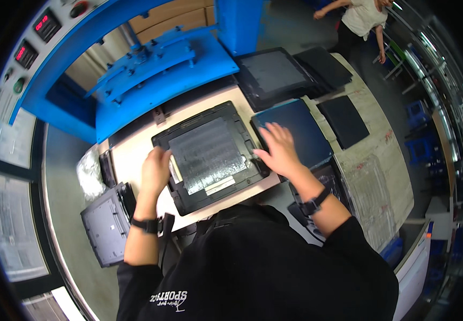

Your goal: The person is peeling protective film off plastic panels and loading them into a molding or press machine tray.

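Observation:
A black rectangular frame-like tray [206,200] lies on a pale board in front of me. Inside it sits a dark grey sheet [202,147], glossy along its near part, with a pale label-like strip [220,185] below. My left hand [155,170] is at the tray's left edge, its fingers bent and blurred; whether they grip the rim is hidden. Over the right edge and the dark blue panel [309,134] beside it, my right hand [281,148] is held with fingers spread and nothing in it.
A blue press [162,69] with a control panel stands behind the tray. Black panels [344,122] and a black tray [274,75] lie on the right. A grey panel [105,227] and crumpled clear plastic [89,174] are at left. Another person [362,24] stands at the far right.

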A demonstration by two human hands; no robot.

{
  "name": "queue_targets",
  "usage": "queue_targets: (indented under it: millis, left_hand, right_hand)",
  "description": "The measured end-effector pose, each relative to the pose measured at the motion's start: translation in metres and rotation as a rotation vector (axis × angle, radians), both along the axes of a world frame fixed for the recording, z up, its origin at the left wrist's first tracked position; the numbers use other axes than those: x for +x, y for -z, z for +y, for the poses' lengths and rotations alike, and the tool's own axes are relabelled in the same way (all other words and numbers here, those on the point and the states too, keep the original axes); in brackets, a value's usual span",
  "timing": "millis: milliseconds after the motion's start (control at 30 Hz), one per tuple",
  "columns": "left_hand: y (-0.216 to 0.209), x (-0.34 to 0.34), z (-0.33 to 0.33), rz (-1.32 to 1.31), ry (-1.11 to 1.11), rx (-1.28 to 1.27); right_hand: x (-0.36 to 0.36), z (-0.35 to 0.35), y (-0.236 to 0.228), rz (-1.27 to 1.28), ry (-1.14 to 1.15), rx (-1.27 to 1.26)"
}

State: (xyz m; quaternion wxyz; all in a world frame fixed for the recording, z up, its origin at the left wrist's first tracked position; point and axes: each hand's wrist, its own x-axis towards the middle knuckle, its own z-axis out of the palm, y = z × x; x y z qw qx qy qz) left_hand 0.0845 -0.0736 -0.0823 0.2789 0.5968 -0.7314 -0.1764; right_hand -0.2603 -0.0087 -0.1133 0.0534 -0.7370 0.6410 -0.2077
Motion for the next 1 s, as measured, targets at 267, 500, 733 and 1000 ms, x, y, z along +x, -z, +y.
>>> queue_targets:
  millis: [267,500,733,1000]
  left_hand:
    - [-0.053,-0.054,0.032,0.094,0.314,0.109]
    - [-0.044,-0.113,0.034,0.129,0.534,0.199]
    - [-0.015,-0.209,0.023,0.13,0.737,0.411]
    - [0.005,-0.243,0.016,0.985,0.303,1.568]
  right_hand:
    - [-0.047,0.087,0.047,0.229,0.18,0.28]
    - [-0.045,0.082,0.061,0.228,0.056,0.449]
    - [-0.065,0.09,0.06,0.194,-0.048,0.34]
    - [-0.095,0.089,-0.019,-0.041,0.049,-0.379]
